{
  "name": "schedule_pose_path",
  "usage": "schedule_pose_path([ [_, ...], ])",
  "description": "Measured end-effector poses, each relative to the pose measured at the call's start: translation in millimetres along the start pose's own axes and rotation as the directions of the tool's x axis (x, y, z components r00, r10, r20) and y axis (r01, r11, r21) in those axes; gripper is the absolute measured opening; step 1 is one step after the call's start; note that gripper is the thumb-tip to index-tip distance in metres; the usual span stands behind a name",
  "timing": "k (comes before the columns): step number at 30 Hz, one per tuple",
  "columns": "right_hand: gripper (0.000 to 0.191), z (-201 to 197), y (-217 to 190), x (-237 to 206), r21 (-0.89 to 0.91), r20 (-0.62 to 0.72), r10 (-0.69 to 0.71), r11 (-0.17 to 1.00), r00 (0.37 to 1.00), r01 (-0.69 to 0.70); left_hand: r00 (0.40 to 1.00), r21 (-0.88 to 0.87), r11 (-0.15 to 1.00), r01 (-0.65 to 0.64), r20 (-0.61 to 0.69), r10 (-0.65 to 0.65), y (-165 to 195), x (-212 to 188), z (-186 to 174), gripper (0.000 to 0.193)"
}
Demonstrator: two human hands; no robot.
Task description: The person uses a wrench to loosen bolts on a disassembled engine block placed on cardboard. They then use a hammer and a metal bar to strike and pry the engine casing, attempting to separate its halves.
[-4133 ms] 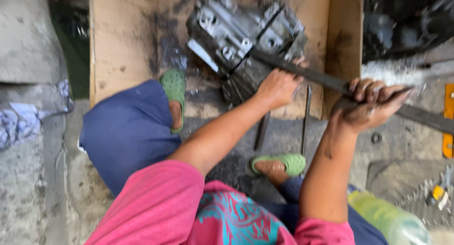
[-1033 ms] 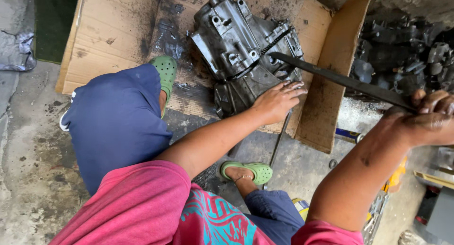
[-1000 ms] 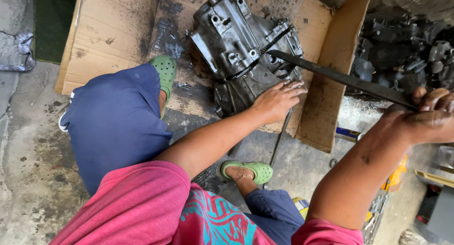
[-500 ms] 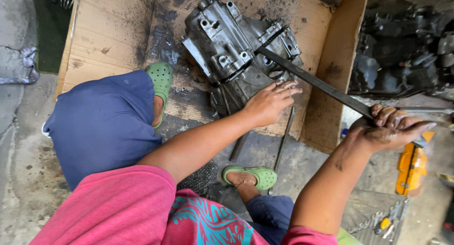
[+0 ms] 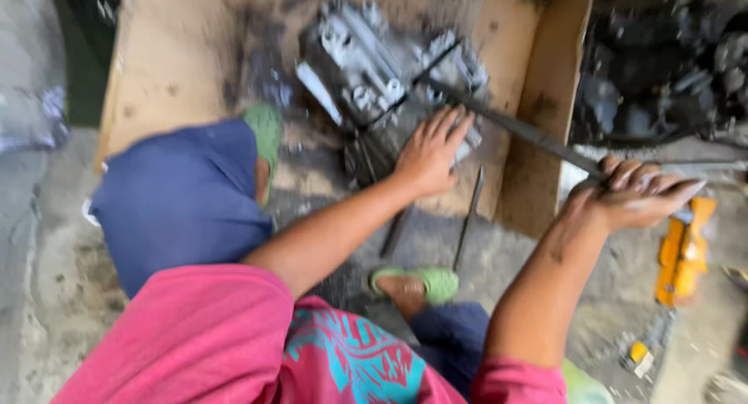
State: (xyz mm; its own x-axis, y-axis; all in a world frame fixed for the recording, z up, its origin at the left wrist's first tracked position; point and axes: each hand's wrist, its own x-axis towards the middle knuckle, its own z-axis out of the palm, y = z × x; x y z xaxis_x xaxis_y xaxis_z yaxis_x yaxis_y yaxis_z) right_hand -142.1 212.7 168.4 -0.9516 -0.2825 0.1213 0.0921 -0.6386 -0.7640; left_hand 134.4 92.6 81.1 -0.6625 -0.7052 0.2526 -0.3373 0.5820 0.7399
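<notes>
The left hand (image 5: 431,151) is lying flat, fingers spread, on the gearbox (image 5: 389,84); the right hand (image 5: 635,197) is clenching the bar (image 5: 514,127) running to it.

Soft, even daylight fills the scene with no hard shadows and no glare, though the pile of dark parts (image 5: 670,77) at the upper right sinks into a dim, murky patch. The whole frame is smeared by motion blur: the grey metal casing (image 5: 382,84) on the cardboard (image 5: 179,69) has lost its fine edges, and the right hand (image 5: 631,201) on the long bar (image 5: 514,127) is streaked. The pink sleeve (image 5: 195,334) close to the camera is soft and out of focus too.
</notes>
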Motion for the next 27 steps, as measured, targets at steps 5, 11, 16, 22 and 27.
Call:
schedule_pose_path([
  [5,0.043,29,-26,38,0.083,0.123,0.056,0.994,0.991,-0.066,0.997,0.055,0.997,0.053,0.053,-0.056,-16,-5,14,0.083],
  [11,0.044,35,-22,51,0.005,0.139,-0.016,1.0,0.99,0.015,0.999,0.006,0.999,0.036,0.032,-0.036,-19,0,17,0.08],
  [16,0.053,2,-22,22,0.012,-0.022,0.015,1.0,1.0,-0.015,0.997,0.022,0.999,0.048,0.055,-0.049,-20,-3,21,0.081],
  [22,0.053,-40,-2,21,0.02,0.02,-0.029,0.999,0.999,0.029,0.995,0.093,0.992,-0.08,-0.055,0.086,-12,-3,22,0.08],
  [27,0.04,-59,9,45,0.142,0.059,0.021,0.989,0.998,-0.029,1.0,0.062,0.998,0.009,0.02,-0.01,-3,0,19,0.079],
])
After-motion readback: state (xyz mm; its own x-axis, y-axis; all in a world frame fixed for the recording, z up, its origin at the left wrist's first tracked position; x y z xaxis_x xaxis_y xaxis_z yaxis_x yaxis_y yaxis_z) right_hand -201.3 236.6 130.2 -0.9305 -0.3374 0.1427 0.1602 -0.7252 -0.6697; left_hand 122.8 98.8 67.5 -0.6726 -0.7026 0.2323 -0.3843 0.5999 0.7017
